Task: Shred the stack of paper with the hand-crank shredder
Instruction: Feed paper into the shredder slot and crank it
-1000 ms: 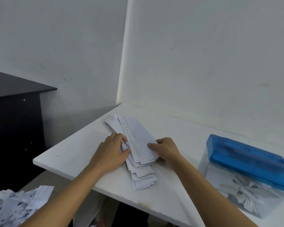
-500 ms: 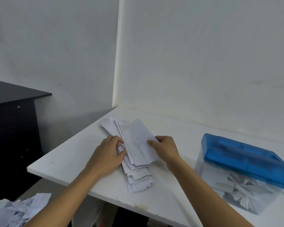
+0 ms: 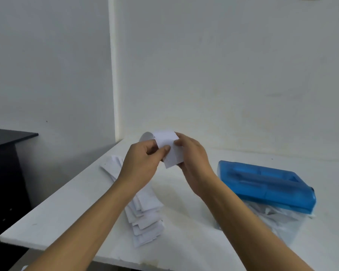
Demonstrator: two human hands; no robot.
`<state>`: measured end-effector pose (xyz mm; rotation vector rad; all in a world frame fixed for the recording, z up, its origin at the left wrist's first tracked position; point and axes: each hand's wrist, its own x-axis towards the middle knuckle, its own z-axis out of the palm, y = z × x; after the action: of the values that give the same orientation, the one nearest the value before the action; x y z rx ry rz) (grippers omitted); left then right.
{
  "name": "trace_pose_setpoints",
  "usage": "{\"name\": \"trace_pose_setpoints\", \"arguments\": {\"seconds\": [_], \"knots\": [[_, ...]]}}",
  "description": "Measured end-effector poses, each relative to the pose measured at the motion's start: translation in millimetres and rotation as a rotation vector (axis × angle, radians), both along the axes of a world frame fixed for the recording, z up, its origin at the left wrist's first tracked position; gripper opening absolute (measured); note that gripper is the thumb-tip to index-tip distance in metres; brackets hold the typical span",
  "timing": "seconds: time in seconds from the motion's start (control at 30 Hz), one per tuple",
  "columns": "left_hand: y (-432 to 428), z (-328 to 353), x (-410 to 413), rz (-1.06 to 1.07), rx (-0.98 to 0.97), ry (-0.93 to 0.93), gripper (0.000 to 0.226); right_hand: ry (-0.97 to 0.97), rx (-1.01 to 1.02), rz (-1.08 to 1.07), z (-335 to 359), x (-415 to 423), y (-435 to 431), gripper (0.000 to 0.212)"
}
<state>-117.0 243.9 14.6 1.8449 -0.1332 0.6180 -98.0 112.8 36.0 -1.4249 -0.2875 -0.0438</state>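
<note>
One paper strip (image 3: 169,150) newly lifted off stack (image 3: 145,214) left of hand-crank shredder (image 3: 266,182); left hand (image 3: 142,165), right hand (image 3: 194,163) grip pinching it; feeding likely next.

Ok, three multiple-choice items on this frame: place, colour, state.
1. The loose stack of white paper slips lies: A on the white table beside the hand-crank shredder; B on the shredder; C under the table.
2. The shredder's plastic top is: A red; B blue; C green.
3. The single curled white paper slip is: A flat on the table; B pinched by left hand and right hand; C in the shredder.
1 A: it fans across the tabletop. 2 B: translucent blue. 3 B: both thumbs press it, above the table.
</note>
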Motion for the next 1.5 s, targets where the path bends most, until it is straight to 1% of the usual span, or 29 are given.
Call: {"name": "trace_pose_setpoints", "arguments": {"seconds": [0.07,0.1,0.2,0.27,0.4,0.5,0.57,0.7,0.83,1.0,1.07,1.17,1.3,1.4,1.5], "knots": [[-13.5,12.8,-0.4,-0.026,0.011,-0.006,0.018,-0.025,0.007,-0.046,11.6,-4.1,-18.6,0.026],[-20.1,19.0,-0.9,-0.035,0.023,-0.016,0.018,-0.068,-0.031,-0.059,17.1,-5.7,-30.6,0.029],[-38.1,33.9,1.2,-0.041,0.103,-0.043,0.019,-0.242,-0.277,-0.069,30.8,-8.3,-67.7,0.030],[-52.6,42.2,5.5,-0.054,0.166,-0.056,0.022,-0.304,-0.405,-0.119,38.1,-9.6,-94.3,0.026],[-89.0,52.4,14.7,-0.144,0.254,-0.060,0.024,-0.352,-0.526,-0.229,45.1,-14.3,-140.3,0.018],[-115.6,48.9,21.4,-0.218,0.269,-0.033,0.033,-0.356,-0.623,-0.291,41.0,-14.2,-167.2,0.013],[-128.4,43.0,25.6,-0.253,0.266,-0.004,0.035,-0.352,-0.678,-0.315,35.7,-12.4,-181.3,0.011],[-142.2,32.3,34.8,-0.302,0.253,0.028,0.029,-0.336,-0.701,-0.311,21.9,-7.9,-199.6,0.018],[-146.5,23.8,36.7,-0.303,0.316,0.075,0.035,-0.326,-0.779,-0.344,9.1,-3.1,-203.5,0.020],[-145.3,14.7,39.6,-0.289,0.331,0.092,0.025,-0.332,-0.856,-0.390,4.6,-0.6,-201.1,0.010],[-149.1,10.8,39.5,-0.279,0.339,0.090,0.026,-0.332,-0.868,-0.398,4.4,-0.6,-201.8,0.006],[-156.3,5.5,39.6,-0.270,0.311,0.089,0.033,-0.336,-0.877,-0.398,6.0,-0.1,-203.2,0.009],[-162.9,-0.4,42.5,-0.262,0.239,0.098,0.031,-0.345,-0.899,-0.399,5.5,0.0,-203.7,0.014],[-164.6,-5.6,42.1,-0.273,0.196,0.110,0.029,-0.367,-0.840,-0.427,7.3,-5.6,-208.6,0.016],[-164.1,-10.6,42.5,-0.275,0.193,0.097,0.029,-0.371,-0.664,-0.550,1.3,-23.4,-230.5,0.017]]}}
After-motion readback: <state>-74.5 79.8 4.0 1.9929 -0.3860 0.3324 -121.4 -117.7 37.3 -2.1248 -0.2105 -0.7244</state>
